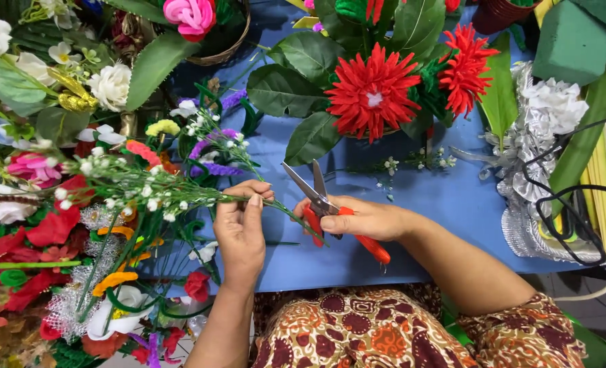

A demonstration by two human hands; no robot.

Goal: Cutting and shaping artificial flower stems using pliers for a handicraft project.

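Left hand point(240, 228) pinches a white-bud sprig point(146, 187); right hand point(361, 218) grips open orange-handled scissors point(330, 208) over bare blue table point(439, 197).

Florist's craft workshop: blue worktop point(446, 197) crowded with artificial flowers point(372, 92), loose leaves point(286, 88), green floral foam blocks point(570, 41), silver wrapping mesh point(531, 146), wicker basket point(231, 41), scissors point(330, 208).

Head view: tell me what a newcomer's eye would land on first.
Two big red spiky flowers stand out at top centre against broad green leaves over the blue table. In the middle, the right hand holds open orange-handled scissors, while the left hand pinches a sprig of tiny white blossoms. A dense heap of mixed flowers fills the left side.
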